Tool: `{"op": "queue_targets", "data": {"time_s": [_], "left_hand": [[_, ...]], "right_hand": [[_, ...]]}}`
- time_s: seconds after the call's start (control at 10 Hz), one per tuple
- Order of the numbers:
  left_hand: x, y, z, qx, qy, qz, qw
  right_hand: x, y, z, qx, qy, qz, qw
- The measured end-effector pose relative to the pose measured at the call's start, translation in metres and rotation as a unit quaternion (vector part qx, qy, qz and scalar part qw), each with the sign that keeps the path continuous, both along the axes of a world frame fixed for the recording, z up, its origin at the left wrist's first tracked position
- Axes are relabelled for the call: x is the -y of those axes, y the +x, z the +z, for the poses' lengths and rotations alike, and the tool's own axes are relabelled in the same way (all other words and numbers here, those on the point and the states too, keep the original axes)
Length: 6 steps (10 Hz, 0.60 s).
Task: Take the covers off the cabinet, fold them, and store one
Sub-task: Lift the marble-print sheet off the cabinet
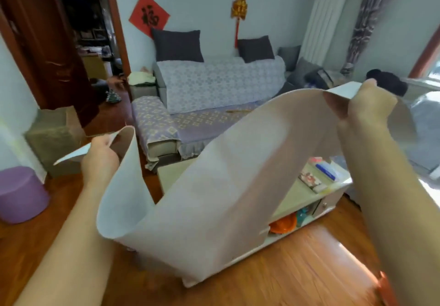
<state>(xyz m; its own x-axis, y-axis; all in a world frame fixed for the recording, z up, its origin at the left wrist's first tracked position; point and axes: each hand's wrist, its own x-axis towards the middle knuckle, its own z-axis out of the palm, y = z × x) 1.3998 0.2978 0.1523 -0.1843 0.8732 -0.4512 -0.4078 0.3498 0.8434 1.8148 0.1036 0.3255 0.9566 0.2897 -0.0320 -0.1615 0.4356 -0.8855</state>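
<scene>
The room was a living room with a wooden floor [297, 265] and a long sofa [214, 91] against the far wall, draped in a patterned throw. A purple stool [21, 196] stood at the left. In front of the person sat a low pale cabinet [309, 193], its top partly bare at the right end, where a few small boxes lay, and with an orange item on its open shelf.

Over the cabinet hung the cover [214, 174], a long, stiff, whitish sheet lifted clear at both ends. Its middle sagged in a deep loop that draped down over the cabinet's near left end, so it seemed only half raised, most likely held wide apart to free its length before folding.

The right hand [371, 105], raised high, pinched the far corner of the cover between thumb and fingers. The left hand [100, 155], lower and nearer, gripped the other end, fingers curled round a doubled edge that curled back over itself. Holding the two ends at different heights probably kept the sheet from dragging on the boxes. Whether a second cover remained on the cabinet could not be told.
</scene>
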Motion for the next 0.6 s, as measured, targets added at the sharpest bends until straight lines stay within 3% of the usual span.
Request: {"op": "queue_targets", "data": {"time_s": [0.1, 0.2, 0.3, 0.4, 0.5, 0.6], "left_hand": [[0.024, 0.060, 0.047, 0.167, 0.037, 0.081, 0.982], [0.079, 0.134, 0.109, 0.099, 0.091, 0.141, 0.981], [0.090, 0.157, 0.136, 0.096, 0.100, 0.207, 0.969], [0.084, 0.157, 0.151, 0.046, 0.106, 0.276, 0.954], [0.075, 0.161, 0.154, 0.075, 0.082, 0.366, 0.924], [0.079, 0.175, 0.148, 0.047, 0.099, 0.383, 0.917]], "right_hand": [[-0.023, 0.068, 0.024, 0.029, 0.030, 0.027, 0.999], [-0.034, 0.100, 0.051, 0.037, 0.015, 0.072, 0.997], [-0.040, 0.136, 0.064, 0.061, 0.006, 0.080, 0.995], [-0.042, 0.171, 0.075, 0.089, 0.016, 0.000, 0.996], [-0.042, 0.196, 0.086, 0.076, 0.039, -0.014, 0.996], [-0.037, 0.204, 0.091, 0.063, 0.072, -0.020, 0.995]]}}
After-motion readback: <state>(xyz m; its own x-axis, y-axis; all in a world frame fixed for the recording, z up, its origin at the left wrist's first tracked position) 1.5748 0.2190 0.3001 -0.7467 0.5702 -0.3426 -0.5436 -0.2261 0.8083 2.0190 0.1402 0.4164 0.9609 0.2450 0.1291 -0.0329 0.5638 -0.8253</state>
